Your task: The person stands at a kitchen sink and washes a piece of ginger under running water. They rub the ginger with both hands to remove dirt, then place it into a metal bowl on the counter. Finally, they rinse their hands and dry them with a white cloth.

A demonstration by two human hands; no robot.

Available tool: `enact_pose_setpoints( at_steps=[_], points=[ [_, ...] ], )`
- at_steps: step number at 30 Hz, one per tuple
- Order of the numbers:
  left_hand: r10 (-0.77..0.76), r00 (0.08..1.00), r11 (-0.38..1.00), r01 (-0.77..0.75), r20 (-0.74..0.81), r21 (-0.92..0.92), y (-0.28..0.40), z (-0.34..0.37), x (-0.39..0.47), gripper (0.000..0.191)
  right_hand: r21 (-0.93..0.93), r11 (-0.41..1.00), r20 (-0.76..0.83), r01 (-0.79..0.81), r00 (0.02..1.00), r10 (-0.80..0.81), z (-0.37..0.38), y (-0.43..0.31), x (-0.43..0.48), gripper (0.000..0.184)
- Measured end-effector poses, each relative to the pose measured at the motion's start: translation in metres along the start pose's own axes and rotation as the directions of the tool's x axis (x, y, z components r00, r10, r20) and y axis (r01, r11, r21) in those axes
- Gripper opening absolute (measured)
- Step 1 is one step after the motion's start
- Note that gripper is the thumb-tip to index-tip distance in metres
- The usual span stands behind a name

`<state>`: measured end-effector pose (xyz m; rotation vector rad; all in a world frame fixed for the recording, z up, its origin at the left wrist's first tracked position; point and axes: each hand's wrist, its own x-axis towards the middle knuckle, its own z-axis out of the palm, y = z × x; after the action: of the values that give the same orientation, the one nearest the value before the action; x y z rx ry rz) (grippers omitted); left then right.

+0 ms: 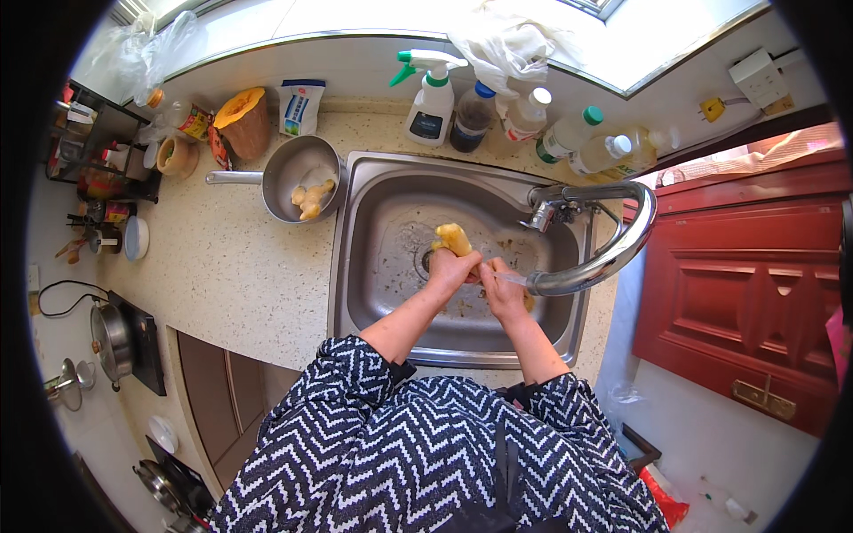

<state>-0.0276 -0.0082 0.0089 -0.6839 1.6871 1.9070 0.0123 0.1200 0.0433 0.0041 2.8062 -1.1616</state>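
A piece of ginger root (453,238) sticks out beyond my left hand (452,270), whose fingers are closed on it above the drain of the steel sink (380,266). My right hand (501,286) is close beside the left, under the running water from the curved chrome faucet (600,266); its fingers are curled, and whether they hold anything is hidden. Another ginger root (312,198) lies in a metal saucepan (276,180) on the counter left of the sink. Brown bits are scattered over the sink's bottom.
Behind the sink stand a spray bottle (430,110) and several plastic bottles (563,136). A cut pumpkin (243,123) and a white-blue packet (301,106) stand behind the saucepan. At the left are a black rack (100,153) and a lidded pot (112,340). A red panelled door (740,286) is at the right.
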Motion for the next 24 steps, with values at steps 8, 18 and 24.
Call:
enact_pose_setpoints(
  at_steps=[8, 18, 24],
  points=[
    [0.181, 0.982, 0.971, -0.17, -0.053, 0.166, -0.022, 0.01, -0.007, 0.018, 0.386, 0.877, 0.06, -0.287, 0.956, 0.286, 0.028, 0.04, 0.016, 0.03],
    [0.029, 0.998, 0.991, -0.02, 0.061, -0.133, -0.013, -0.017, 0.005, 0.016, 0.52, 0.851, 0.092, -0.075, 0.995, 0.032, 0.015, 0.04, 0.004, 0.032],
    [-0.034, 0.992, 0.999, 0.036, 0.119, -0.013, -0.008, -0.012, 0.003, 0.02, -0.085, 0.993, 0.004, -0.077, 0.997, 0.078, 0.017, 0.017, -0.004, 0.036]
  ],
)
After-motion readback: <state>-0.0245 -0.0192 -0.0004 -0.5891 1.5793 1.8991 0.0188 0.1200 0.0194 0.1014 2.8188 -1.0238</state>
